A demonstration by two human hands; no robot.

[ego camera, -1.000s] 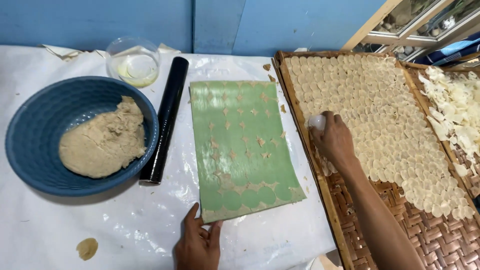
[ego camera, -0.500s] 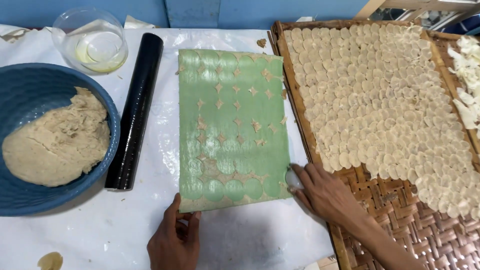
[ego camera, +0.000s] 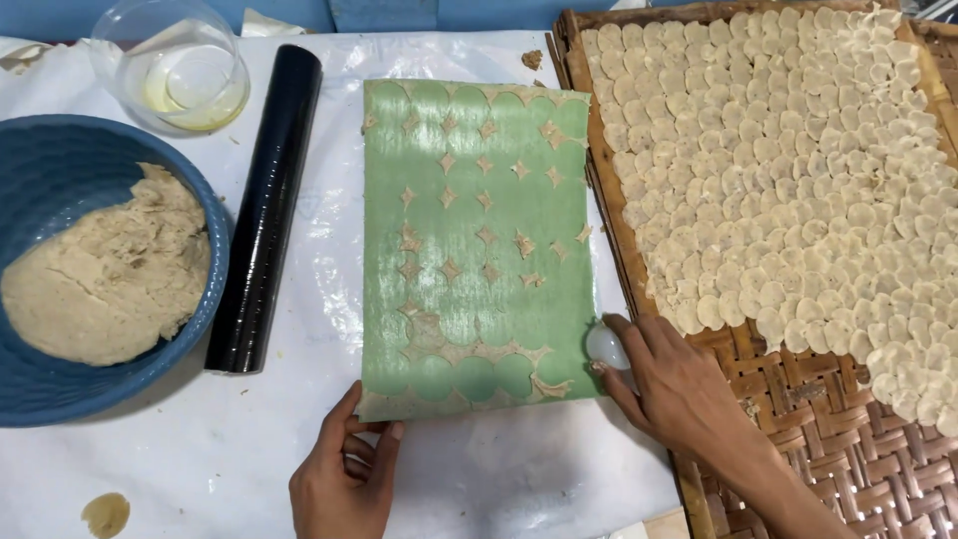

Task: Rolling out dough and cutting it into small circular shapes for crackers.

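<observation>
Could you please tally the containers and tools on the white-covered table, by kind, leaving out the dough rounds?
Blue bowl of dough: 1
Clear glass bowl: 1
Black roller: 1
Green sheet: 1
Woven bamboo tray: 1
Total: 5
</observation>
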